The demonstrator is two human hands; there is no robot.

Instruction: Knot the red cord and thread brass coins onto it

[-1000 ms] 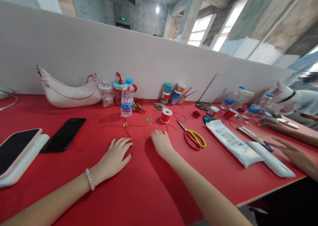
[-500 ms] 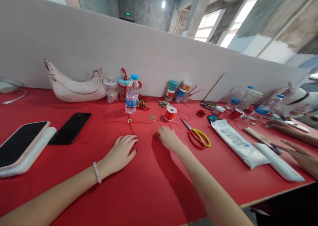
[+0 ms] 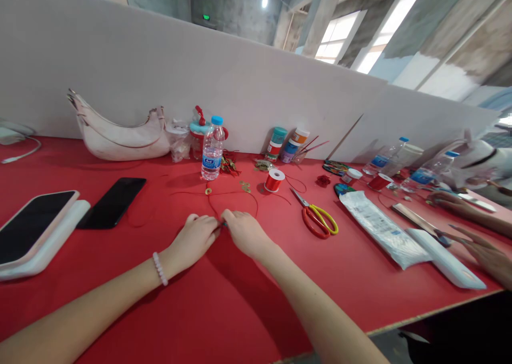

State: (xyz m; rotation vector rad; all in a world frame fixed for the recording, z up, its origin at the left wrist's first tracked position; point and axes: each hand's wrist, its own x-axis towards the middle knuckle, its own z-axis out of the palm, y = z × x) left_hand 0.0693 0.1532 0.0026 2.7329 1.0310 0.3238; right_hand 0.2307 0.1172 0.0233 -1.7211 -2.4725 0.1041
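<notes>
My left hand (image 3: 196, 238) and my right hand (image 3: 245, 231) meet fingertip to fingertip on the red table (image 3: 224, 300). Both pinch a thin red cord (image 3: 236, 194) that loops away from them across the table. A small brass coin (image 3: 208, 191) is threaded on the cord just beyond my hands. A red thread spool (image 3: 274, 180) stands further back to the right. Red and yellow scissors (image 3: 318, 219) lie right of my right hand.
A water bottle (image 3: 212, 149), a white handbag (image 3: 120, 132) and paint jars (image 3: 286, 143) line the partition. Two phones (image 3: 112, 202) lie at the left. A plastic packet (image 3: 380, 228) and another person's hands (image 3: 478, 249) are at the right.
My right hand slid left from beside the spool to meet my left hand. Both hands closed on the red cord. The view shifted slightly.
</notes>
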